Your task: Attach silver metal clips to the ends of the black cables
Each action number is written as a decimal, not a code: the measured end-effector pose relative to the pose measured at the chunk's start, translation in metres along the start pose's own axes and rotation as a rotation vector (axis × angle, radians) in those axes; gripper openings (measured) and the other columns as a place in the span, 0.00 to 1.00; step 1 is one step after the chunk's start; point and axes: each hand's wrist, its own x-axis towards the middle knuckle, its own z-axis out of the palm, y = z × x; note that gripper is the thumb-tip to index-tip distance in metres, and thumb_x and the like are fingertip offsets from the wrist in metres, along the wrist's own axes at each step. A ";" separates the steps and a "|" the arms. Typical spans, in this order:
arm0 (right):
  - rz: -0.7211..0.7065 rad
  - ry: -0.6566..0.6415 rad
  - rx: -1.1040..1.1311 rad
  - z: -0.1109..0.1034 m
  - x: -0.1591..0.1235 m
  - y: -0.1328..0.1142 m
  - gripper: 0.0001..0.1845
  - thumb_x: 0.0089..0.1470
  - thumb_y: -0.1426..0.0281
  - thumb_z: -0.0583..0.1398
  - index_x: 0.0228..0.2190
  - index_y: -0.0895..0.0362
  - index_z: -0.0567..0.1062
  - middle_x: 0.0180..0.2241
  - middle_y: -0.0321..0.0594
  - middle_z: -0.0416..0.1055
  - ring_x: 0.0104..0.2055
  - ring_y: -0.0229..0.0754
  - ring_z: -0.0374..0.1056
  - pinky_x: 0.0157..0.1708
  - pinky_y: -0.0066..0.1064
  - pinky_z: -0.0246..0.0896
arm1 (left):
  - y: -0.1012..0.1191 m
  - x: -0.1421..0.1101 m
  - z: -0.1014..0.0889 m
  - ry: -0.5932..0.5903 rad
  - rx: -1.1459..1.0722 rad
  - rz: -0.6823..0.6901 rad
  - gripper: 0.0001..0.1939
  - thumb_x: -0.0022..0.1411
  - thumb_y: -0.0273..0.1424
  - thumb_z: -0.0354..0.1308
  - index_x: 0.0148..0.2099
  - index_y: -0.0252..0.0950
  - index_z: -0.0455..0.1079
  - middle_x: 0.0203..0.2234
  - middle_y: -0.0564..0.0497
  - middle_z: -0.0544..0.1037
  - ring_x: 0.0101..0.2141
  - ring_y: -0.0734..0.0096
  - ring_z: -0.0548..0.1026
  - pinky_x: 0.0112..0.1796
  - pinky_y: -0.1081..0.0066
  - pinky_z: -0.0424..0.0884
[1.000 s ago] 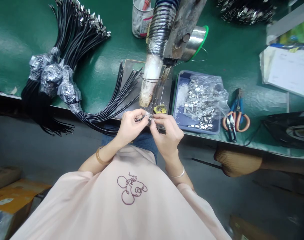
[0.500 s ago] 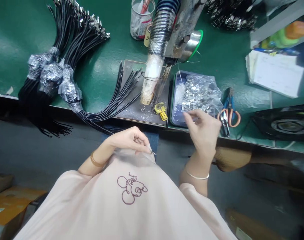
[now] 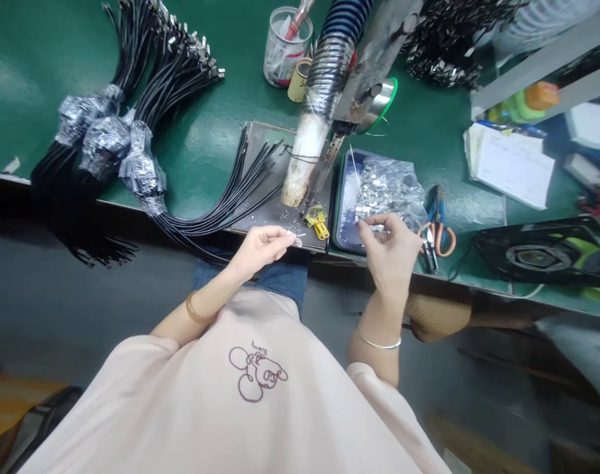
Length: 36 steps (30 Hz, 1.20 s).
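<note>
My left hand (image 3: 261, 248) pinches the end of a thin black cable, its bare tip (image 3: 300, 235) pointing right over the front edge of the dark metal work plate (image 3: 273, 212). My right hand (image 3: 389, 247) is at the near edge of the blue tray (image 3: 343, 197), fingers curled in a pinch over the bag of small metal clips (image 3: 386, 187); whether a clip is between the fingertips I cannot make out. Loose black cables (image 3: 241, 191) fan across the plate. The wrapped soldering head (image 3: 307, 155) hangs just behind both hands.
Taped bundles of black cables (image 3: 112, 141) lie at the left of the green bench (image 3: 201, 131). Blue-and-orange snips (image 3: 435, 224) rest right of the tray. A yellow clip (image 3: 318, 220), a plastic cup (image 3: 285, 46), papers (image 3: 512, 164) and a black fan (image 3: 537, 253) are nearby.
My hands were together at the plate's front edge a second ago. The right hand went to the tray of clips; the left dropped to my lap with the cable, then rose back to the plate.
</note>
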 end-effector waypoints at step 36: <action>-0.174 -0.165 0.470 0.043 -0.043 -0.042 0.13 0.62 0.64 0.57 0.27 0.54 0.74 0.27 0.36 0.74 0.29 0.38 0.68 0.30 0.30 0.61 | -0.007 -0.005 0.013 0.266 0.619 0.433 0.10 0.58 0.30 0.58 0.25 0.35 0.64 0.19 0.57 0.64 0.22 0.79 0.59 0.25 0.75 0.57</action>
